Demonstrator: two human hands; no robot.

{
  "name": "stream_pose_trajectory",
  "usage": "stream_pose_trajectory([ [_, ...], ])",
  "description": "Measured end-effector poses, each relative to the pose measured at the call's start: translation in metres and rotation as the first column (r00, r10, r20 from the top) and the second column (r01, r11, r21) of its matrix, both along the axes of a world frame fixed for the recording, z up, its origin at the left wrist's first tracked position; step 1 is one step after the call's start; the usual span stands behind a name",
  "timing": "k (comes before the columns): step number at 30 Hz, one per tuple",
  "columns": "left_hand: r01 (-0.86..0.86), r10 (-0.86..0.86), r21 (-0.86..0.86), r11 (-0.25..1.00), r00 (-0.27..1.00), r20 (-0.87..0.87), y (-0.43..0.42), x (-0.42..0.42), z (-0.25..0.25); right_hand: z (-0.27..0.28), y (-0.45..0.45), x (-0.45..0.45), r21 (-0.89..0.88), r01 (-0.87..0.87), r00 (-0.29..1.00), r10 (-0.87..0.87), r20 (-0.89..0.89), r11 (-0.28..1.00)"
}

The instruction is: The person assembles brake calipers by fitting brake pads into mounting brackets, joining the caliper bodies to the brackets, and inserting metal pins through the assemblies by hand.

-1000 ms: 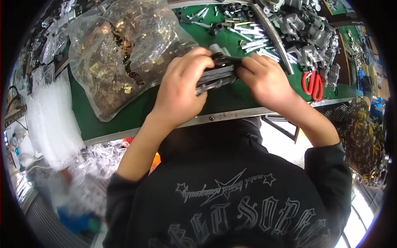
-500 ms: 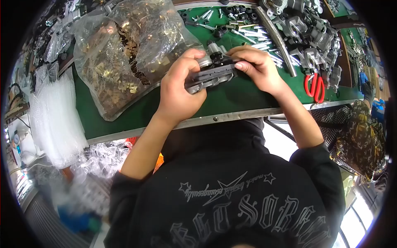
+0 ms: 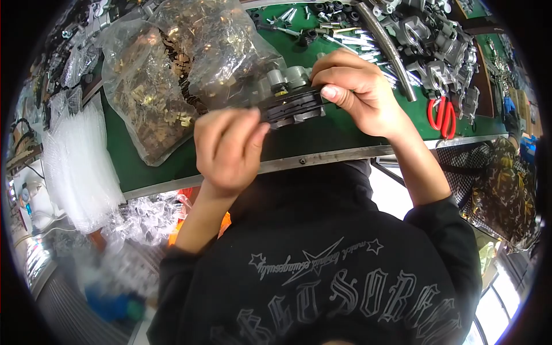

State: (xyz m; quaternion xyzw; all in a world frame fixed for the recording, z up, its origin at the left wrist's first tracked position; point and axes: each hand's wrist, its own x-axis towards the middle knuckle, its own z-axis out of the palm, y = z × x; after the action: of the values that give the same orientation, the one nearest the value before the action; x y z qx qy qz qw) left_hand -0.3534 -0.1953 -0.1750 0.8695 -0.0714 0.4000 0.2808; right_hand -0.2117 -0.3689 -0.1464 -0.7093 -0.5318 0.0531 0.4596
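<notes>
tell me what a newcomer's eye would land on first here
Probably the big clear bag of brass-coloured bits, sprawled over the left of the green table. Next, the dark and silver metal part gripped by the right hand at the middle, the blurred left hand close to its other end. Then the bright red handles near the table's right front edge.

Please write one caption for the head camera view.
Right hand holds a metal assembly, left hand close by, above a green bench with bagged parts.

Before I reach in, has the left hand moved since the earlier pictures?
Yes: judged against the table's metal edge, the left hand has moved leftwards and closer to the person.
</notes>
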Motion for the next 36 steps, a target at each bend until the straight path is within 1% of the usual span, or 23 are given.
stream_pose_trajectory([
  [1, 0.013, -0.014, 0.033, 0.999, 0.999, 0.033, -0.004, 0.001, 0.002, 0.000, 0.000, 0.000, 0.002, -0.004, 1.000, 0.004, 0.004, 1.000],
  [4, 0.065, -0.064, 0.004, 0.998, 0.993, -0.104, -0.008, 0.002, -0.008, -0.001, -0.003, 0.000, -0.033, -0.039, 0.990, 0.034, -0.133, 0.999],
  [5, 0.074, -0.071, 0.022, 0.997, 0.988, -0.135, -0.007, 0.002, -0.006, -0.003, -0.003, 0.001, -0.016, -0.038, 0.990, 0.035, -0.139, 0.999],
  [7, 0.086, -0.080, 0.057, 0.995, 0.991, -0.107, -0.002, 0.002, -0.005, -0.012, -0.003, 0.002, 0.015, -0.031, 0.987, 0.033, -0.157, 0.999],
  [8, 0.091, -0.084, 0.075, 0.993, 0.992, -0.094, -0.001, 0.002, -0.005, -0.014, -0.003, 0.003, 0.041, -0.008, 0.977, 0.016, -0.214, 0.999],
  [9, 0.062, -0.057, 0.048, 0.997, 0.994, -0.090, -0.001, 0.002, -0.006, -0.016, -0.002, 0.005, 0.067, 0.014, 0.963, 0.004, -0.269, 0.998],
  [10, 0.039, -0.035, 0.051, 0.998, 0.997, -0.075, -0.001, 0.003, -0.005, -0.019, -0.001, 0.007, 0.095, 0.036, 0.947, -0.004, -0.322, 0.995],
  [11, 0.017, -0.014, 0.055, 0.998, 0.998, -0.061, -0.002, 0.004, -0.003, -0.022, 0.000, 0.008, 0.127, 0.059, 0.904, 0.001, -0.428, 0.990],
  [12, -0.006, 0.008, 0.056, 0.998, 0.999, -0.048, -0.002, 0.006, -0.001, -0.025, 0.002, 0.007, 0.133, 0.070, 0.881, 0.002, -0.474, 0.989],
  [15, 0.007, -0.003, 0.037, 0.999, 0.996, -0.091, -0.005, 0.012, 0.010, -0.030, 0.004, 0.008, 0.131, 0.088, 0.804, 0.007, -0.595, 0.987],
  [18, 0.097, -0.078, 0.080, 0.992, 0.976, -0.205, 0.002, 0.020, 0.026, -0.035, 0.003, 0.011, 0.133, 0.093, 0.750, 0.018, -0.661, 0.987],
  [19, 0.110, -0.086, 0.088, 0.990, 0.968, -0.237, 0.003, 0.021, 0.030, -0.035, 0.004, 0.011, 0.136, 0.095, 0.763, 0.015, -0.646, 0.986],
  [22, 0.100, -0.089, 0.032, 0.995, 0.964, -0.250, 0.004, 0.022, 0.026, -0.035, 0.006, 0.009, 0.141, 0.105, 0.779, 0.007, -0.627, 0.985],
  [25, 0.097, -0.105, -0.064, 0.993, 0.985, -0.134, 0.000, 0.017, 0.008, -0.035, 0.006, 0.010, 0.144, 0.102, 0.783, 0.010, -0.622, 0.984],
  [28, 0.068, -0.058, 0.092, 0.993, 0.993, -0.107, 0.001, 0.013, 0.007, -0.033, 0.006, 0.007, 0.156, 0.106, 0.802, 0.009, -0.597, 0.982],
  [29, 0.064, -0.050, 0.096, 0.993, 0.989, -0.139, 0.004, 0.008, 0.000, -0.036, 0.004, 0.008, 0.158, 0.108, 0.802, 0.008, -0.597, 0.981],
  [32, 0.118, -0.121, -0.041, 0.992, 0.991, -0.057, -0.001, 0.009, -0.011, -0.036, 0.004, 0.008, 0.166, 0.100, 0.800, 0.020, -0.600, 0.981],
  [33, 0.131, -0.133, -0.024, 0.991, 0.982, -0.134, -0.002, 0.004, -0.013, -0.036, 0.004, 0.008, 0.155, 0.103, 0.797, 0.012, -0.604, 0.983],
  [36, 0.114, -0.118, -0.056, 0.992, 0.989, -0.084, -0.004, 0.010, -0.018, -0.036, 0.002, 0.009, 0.121, 0.124, 0.820, -0.033, -0.572, 0.985],
])
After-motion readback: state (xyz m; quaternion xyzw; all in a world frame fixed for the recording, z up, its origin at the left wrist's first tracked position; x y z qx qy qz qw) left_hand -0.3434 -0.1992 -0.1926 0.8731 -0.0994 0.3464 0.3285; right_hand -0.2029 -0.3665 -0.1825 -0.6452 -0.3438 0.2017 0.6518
